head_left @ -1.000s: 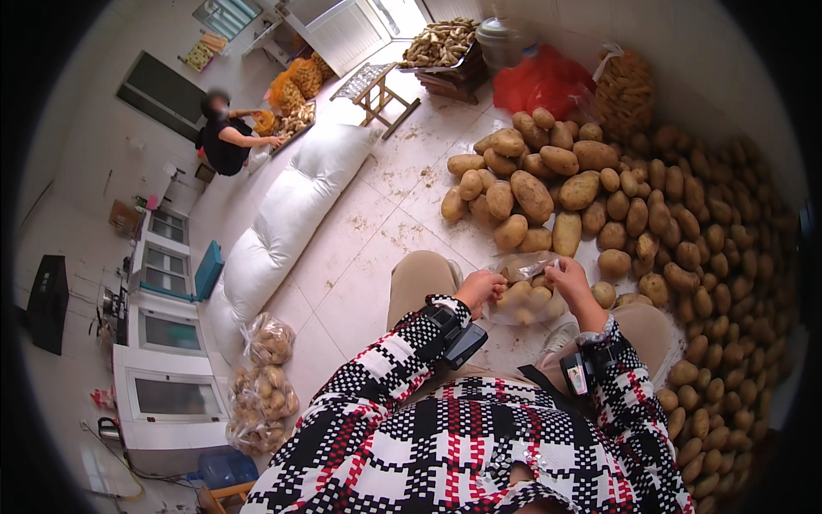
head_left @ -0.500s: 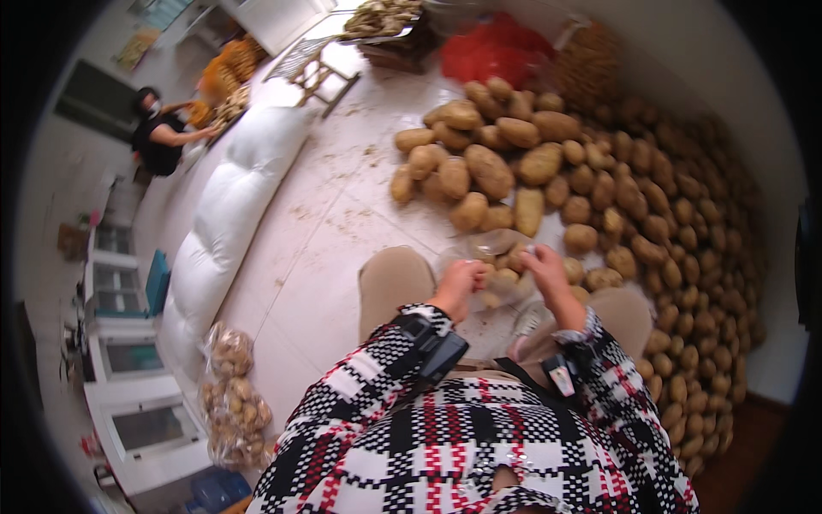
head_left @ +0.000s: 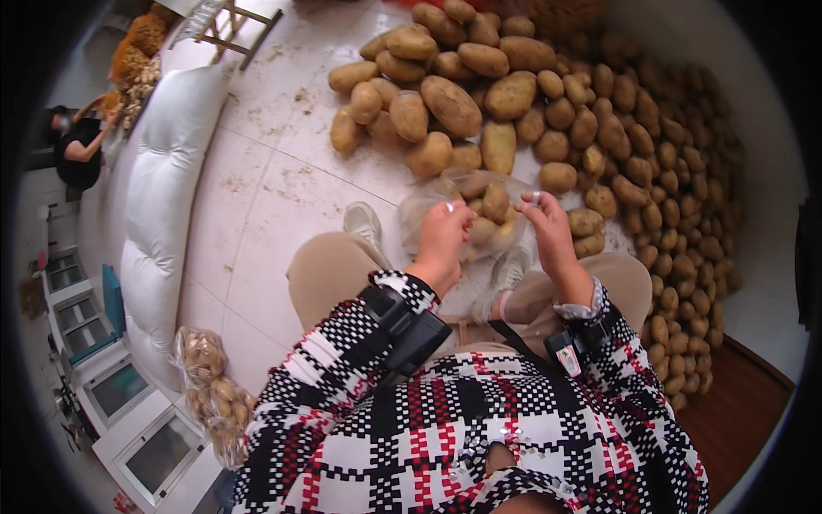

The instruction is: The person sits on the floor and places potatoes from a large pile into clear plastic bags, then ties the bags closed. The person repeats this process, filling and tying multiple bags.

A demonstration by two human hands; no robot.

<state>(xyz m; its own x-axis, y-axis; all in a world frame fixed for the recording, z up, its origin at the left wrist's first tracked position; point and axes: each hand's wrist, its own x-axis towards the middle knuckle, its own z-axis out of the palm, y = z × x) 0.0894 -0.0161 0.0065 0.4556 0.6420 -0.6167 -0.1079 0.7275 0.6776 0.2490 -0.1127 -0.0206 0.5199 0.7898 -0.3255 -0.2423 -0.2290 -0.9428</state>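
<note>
A clear plastic bag (head_left: 414,214) stands on the floor between my knees, its mouth facing up, with several potatoes (head_left: 495,202) inside. My left hand (head_left: 444,240) is closed in a pinch on the bag's left rim. On the opposite side, my right hand (head_left: 550,230) pinches the right rim, thumb and fingers together. Just beyond the bag lie large loose potatoes (head_left: 450,106), the front edge of a heap. Part of the bag's near side is hidden by my left hand.
A big potato heap (head_left: 676,206) rises along the right wall. Filled clear bags (head_left: 214,390) stand at lower left, beside a long white cushion (head_left: 163,206). A wooden rack (head_left: 235,30) is at the far left. Beyond the cushion, another person (head_left: 79,150) handles produce.
The view has shifted, so the heap and cushion sit farther left and higher. My left knee has swung outward, showing my shoe. Both hands stay at the bag, which looks spread wider.
</note>
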